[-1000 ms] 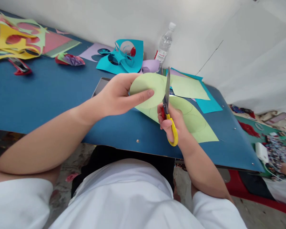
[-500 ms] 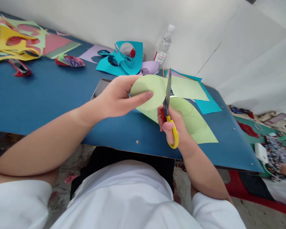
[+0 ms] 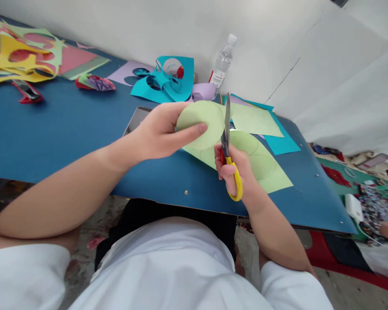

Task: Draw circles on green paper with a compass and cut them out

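Between thumb and fingers, my left hand (image 3: 160, 131) pinches a light green paper (image 3: 210, 114) whose near edge is cut round. My right hand (image 3: 241, 170) grips scissors (image 3: 226, 146) with a yellow and red handle. Their blades point up and stand slightly apart at the right edge of the round part. Below and behind the scissors spreads a light green sheet (image 3: 265, 168) with pencilled circles; whether it is one piece with the round part I cannot tell. My left fingers are hidden behind the paper.
A plastic bottle (image 3: 222, 64) stands against the wall. Blue paper offcuts (image 3: 186, 77) lie behind my left hand, stacked coloured sheets (image 3: 255, 120) to the right. Yellow scraps (image 3: 6, 51) and a red-handled tool (image 3: 27, 91) lie far left. A dark flat object (image 3: 137, 118) is partly covered by my left hand.
The green sheet with drawn circles has shifted slightly left and turned. The scissor blades have tilted a little left. My left hand has barely moved.
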### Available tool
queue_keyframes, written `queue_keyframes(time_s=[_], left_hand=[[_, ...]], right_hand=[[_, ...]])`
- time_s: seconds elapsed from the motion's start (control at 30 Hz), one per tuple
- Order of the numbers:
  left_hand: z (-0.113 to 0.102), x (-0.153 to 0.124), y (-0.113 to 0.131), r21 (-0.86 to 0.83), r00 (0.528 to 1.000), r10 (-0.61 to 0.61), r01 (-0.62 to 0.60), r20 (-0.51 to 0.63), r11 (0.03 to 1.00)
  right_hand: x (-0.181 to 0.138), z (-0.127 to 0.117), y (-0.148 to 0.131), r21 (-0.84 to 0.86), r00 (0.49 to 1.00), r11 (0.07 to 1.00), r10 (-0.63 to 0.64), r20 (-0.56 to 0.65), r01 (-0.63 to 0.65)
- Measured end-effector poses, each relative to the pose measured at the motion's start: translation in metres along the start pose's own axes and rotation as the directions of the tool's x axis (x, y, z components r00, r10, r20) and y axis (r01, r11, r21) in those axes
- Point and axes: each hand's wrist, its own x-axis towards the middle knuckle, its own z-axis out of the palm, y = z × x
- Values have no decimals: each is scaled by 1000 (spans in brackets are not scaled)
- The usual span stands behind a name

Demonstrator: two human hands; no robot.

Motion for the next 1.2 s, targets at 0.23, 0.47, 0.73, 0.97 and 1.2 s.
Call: queue_keyframes(time_s=[0.23, 0.47, 0.73, 0.97, 1.2], left_hand=[[-1, 1, -1, 23, 1000, 21, -22, 8, 999], [-2, -1, -4, 56, 999, 16, -18, 40, 998], [-4, 3, 6, 88, 990, 10, -23, 142, 996], [-4, 3, 8, 74, 989, 29, -40, 143, 996], [-3, 4, 5, 23, 985, 59, -64, 164, 998]], right_hand=[[0, 1, 4, 11, 999, 999, -46, 8, 45], [1, -2, 16, -52, 997, 997, -59, 59, 62], [4, 1, 12, -148, 984, 973, -170, 59, 177], [6, 0, 5, -143, 981, 973, -172, 92, 184], [7, 1, 3, -126, 980, 973, -181, 85, 191]])
